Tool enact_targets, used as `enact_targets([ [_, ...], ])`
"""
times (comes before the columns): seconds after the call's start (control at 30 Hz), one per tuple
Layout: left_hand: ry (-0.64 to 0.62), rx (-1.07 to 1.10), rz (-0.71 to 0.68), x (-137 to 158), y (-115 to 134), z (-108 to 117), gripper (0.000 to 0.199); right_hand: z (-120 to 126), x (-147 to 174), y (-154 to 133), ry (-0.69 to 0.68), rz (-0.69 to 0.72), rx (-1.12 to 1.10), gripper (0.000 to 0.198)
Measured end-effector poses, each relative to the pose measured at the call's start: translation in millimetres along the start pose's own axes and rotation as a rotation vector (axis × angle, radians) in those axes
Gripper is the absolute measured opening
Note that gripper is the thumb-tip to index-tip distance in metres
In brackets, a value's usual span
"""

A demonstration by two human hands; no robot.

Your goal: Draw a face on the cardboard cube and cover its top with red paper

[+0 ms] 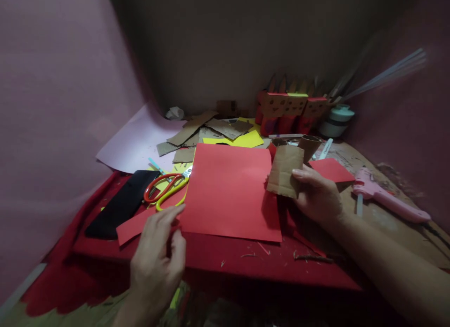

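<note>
My right hand (318, 195) grips a small brown cardboard piece (285, 171), thumb on its front, over the right side of a red paper sheet (228, 191). The piece looks slightly curved; the fingers behind it are hidden. The sheet lies flat near the table's front. My left hand (158, 252) is open, its fingertips beside the sheet's lower left edge; whether they touch it I cannot tell. Just beyond those fingers are scissors (165, 188) with red and yellow handles, blades partly under the sheet. A red paper strip (135, 226) lies left of the hand.
A black phone-like object (123, 202) lies at left. Cardboard scraps (193, 127) and yellow paper (242, 140) are spread behind the sheet. Red-and-brown decorated tubes (288, 112) stand at the back, near a lidded container (337, 120). A pink glue gun (386, 195) rests at right.
</note>
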State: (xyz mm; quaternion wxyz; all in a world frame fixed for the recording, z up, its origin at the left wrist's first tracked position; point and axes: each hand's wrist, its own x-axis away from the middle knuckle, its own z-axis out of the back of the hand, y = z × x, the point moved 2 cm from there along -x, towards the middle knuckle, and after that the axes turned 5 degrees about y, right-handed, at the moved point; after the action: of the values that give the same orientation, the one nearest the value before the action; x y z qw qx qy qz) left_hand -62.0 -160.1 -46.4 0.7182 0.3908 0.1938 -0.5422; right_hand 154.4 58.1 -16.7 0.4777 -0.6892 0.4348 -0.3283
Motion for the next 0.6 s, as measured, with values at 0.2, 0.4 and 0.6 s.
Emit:
enact_targets([
  [0.2,-0.009,0.026,0.331,-14.9,-20.0,2.6,0.028,0.9,1.2,-0.2,-0.01,-0.006,0.02,0.042],
  [0.4,-0.176,0.12,0.491,-27.6,-28.0,-12.9,0.048,-1.1,2.1,-2.3,0.072,-0.053,-0.126,0.053],
  [0.6,-0.234,0.15,0.533,-30.8,-22.2,-21.4,0.066,3.8,0.2,-1.4,0.093,-0.1,-0.131,0.047],
])
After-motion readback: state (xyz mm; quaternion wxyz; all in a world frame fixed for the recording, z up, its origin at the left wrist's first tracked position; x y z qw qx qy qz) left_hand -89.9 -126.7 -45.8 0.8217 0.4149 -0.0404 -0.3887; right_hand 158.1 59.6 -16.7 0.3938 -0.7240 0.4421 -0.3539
